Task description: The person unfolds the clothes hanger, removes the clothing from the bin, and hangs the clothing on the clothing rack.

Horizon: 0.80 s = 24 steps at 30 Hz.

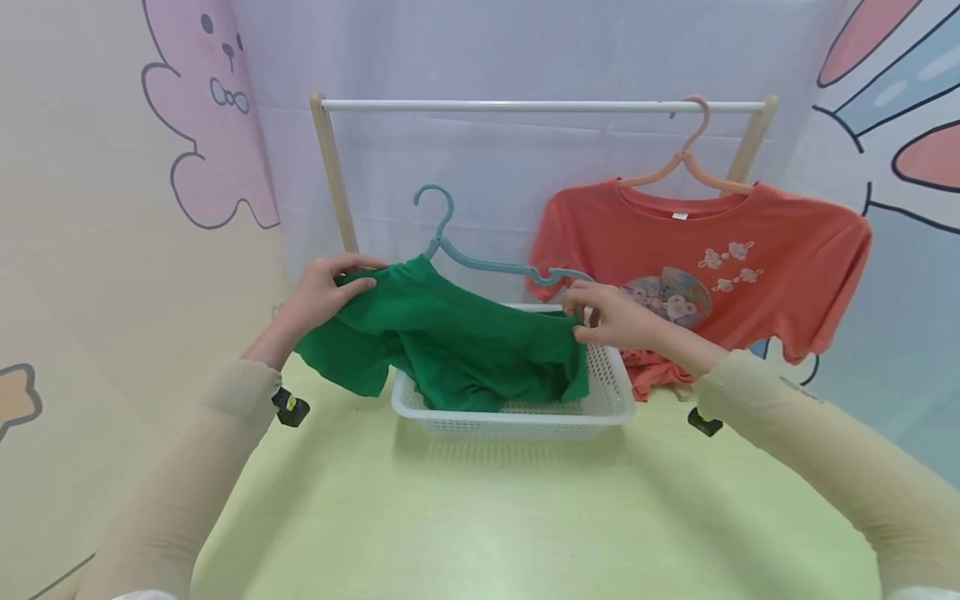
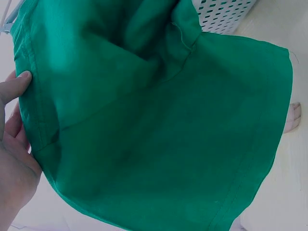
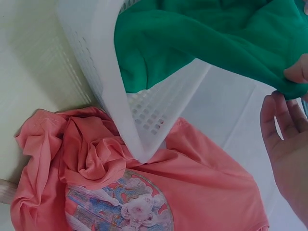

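Note:
A green shirt is stretched between my two hands above a white basket, its lower part drooping into it. My left hand pinches the shirt's left shoulder, thumb in front and fingers behind, as the left wrist view shows. At the other end, my right hand pinches the shirt's edge between thumb and fingers. A teal hanger has its left arm hidden inside the shirt. Its hook stands up above the cloth, and its right arm lies outside, along the shirt's upper edge, with the tip by my right hand.
Behind stands a rack with a white rail and wooden posts. An orange hanger on the rail carries a coral T-shirt, just right of the basket. A pale green-yellow table lies underneath.

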{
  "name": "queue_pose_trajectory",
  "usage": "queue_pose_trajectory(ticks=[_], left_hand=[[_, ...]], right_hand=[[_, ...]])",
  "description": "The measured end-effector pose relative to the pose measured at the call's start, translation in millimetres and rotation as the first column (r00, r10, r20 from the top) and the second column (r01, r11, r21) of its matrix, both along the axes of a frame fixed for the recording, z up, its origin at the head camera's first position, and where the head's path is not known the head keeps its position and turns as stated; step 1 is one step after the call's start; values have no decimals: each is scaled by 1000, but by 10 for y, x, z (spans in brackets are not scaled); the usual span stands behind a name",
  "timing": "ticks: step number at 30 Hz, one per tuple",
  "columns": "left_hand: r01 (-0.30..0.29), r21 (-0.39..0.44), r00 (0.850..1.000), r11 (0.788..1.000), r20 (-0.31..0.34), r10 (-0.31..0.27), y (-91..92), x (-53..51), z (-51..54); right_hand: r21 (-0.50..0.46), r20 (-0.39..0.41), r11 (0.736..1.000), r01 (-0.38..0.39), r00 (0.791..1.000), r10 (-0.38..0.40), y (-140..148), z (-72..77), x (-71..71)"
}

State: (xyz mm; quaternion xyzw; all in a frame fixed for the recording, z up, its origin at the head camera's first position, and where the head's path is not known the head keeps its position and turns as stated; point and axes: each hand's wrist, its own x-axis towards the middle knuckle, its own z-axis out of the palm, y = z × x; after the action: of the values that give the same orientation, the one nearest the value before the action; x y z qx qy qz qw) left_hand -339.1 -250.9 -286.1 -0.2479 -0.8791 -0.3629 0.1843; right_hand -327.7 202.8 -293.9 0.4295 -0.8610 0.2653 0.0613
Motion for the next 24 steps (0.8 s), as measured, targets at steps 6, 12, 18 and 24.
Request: queue_pose_trajectory(ticks=[6, 12, 18, 24], left_hand=[[5, 28, 1000, 1000, 15, -5, -11, 16, -8], [8, 42, 999, 999, 31, -9, -45, 9, -47], [26, 34, 999, 999, 24, -27, -67, 31, -75], [36, 37, 998, 999, 45, -38, -94, 56, -83]], right_hand=[[-81, -93, 994, 77, 992, -84, 110, 12, 9], [-67, -122, 989, 134, 982, -141, 253, 52, 33], [-96, -119, 989, 116, 985, -127, 396, 111, 32], [-84, -120, 993, 87, 988, -97, 435, 196, 38]])
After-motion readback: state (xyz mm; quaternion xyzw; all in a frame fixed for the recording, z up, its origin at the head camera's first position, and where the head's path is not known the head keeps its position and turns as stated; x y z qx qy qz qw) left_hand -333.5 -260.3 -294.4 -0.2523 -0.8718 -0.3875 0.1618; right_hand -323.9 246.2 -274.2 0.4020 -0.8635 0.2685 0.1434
